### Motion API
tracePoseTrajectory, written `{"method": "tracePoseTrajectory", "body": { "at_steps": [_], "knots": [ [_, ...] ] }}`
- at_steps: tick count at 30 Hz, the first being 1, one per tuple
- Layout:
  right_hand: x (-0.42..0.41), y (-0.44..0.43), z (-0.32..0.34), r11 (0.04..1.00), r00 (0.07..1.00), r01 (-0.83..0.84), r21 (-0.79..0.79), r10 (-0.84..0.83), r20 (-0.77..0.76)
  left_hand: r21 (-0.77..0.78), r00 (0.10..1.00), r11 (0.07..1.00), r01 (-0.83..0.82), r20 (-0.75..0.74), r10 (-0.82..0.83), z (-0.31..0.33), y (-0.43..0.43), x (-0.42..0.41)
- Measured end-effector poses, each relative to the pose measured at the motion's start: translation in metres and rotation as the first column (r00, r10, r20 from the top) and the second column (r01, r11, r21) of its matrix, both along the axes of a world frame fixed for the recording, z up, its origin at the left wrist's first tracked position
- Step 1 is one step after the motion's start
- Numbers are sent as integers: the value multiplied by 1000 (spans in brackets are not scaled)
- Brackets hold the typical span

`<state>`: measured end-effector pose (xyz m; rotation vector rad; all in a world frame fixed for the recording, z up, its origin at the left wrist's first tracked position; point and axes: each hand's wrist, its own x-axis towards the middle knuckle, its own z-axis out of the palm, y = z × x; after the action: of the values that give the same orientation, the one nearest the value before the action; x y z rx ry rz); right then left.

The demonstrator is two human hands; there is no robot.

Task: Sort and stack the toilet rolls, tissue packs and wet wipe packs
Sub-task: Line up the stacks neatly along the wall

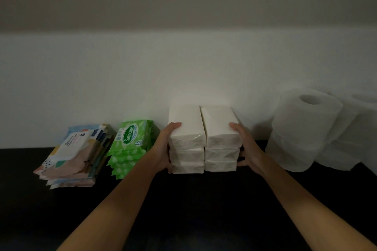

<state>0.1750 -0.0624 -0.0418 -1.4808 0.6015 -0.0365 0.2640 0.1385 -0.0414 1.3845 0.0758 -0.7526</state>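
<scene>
The tissue packs are soft white oblong blocks in thin, crinkled clear film. They stand on the surface as two columns of three, side by side and touching. Each pack lies flat with its long axis running away from the person toward the wall, its short wrinkled end facing the camera.

The left hand grips the left column from its outer side, thumb laid over the top pack; its other fingers are hidden behind the stack. The right hand grips the right column the same way, thumb on the top pack and fingers curled against the lower packs.

Just left of the tissue packs is a slumped pile of glossy green wet wipe packs with serrated ends. Further left is a looser, fanned pile of patterned wet wipe packs in pastel film. To the right of the tissue packs stand the toilet rolls, fluffy white cylinders stacked upright with the core holes pointing up.

The surface is matt black and meets a plain pale wall just behind the tissue packs. The room is dim.
</scene>
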Motion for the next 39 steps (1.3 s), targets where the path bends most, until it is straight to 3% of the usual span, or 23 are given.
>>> {"method": "tracePoseTrajectory", "body": {
  "at_steps": [3, 6, 8, 16, 20, 23, 27, 30, 35, 39],
  "knots": [
    [-6, 4, -1, 999, 999, -27, -39, 29, 45, -14, 998, 1000, -3, 59, 3, 4, 0, -3],
    [-16, 10, -4, 997, 982, -53, -56, 62, 179, -56, 970, 997, -44, 237, 56, 9, -2, -2],
    [-21, 11, -8, 997, 968, -47, -62, 61, 245, -60, 967, 998, -21, 251, 35, 13, 0, 0],
    [-15, 9, -13, 998, 966, 12, -61, 4, 257, 15, 970, 1000, -1, 244, -3, 17, -1, 2],
    [-16, 6, -17, 998, 959, 20, -57, -3, 284, -7, 953, 993, -116, 282, 113, 8, -1, -6],
    [-22, 7, -32, 992, 961, 1, -127, 34, 274, -32, 889, 990, -136, 436, 137, -12, 3, -29],
    [-31, 16, -57, 969, 974, -18, -248, 73, 215, 54, 774, 998, -40, 633, -4, -53, 7, -46],
    [-32, 18, -67, 934, 980, 40, -354, 32, 196, 183, 690, 977, -109, 722, -58, -63, 8, -40],
    [-23, 15, -69, 914, 978, 126, -386, -48, 205, 341, 688, 913, -226, 719, -98, -68, 0, -28],
    [-21, 12, -69, 899, 982, 121, -420, -47, 183, 352, 695, 903, -247, 714, -89, -70, -2, -29]
  ]
}}
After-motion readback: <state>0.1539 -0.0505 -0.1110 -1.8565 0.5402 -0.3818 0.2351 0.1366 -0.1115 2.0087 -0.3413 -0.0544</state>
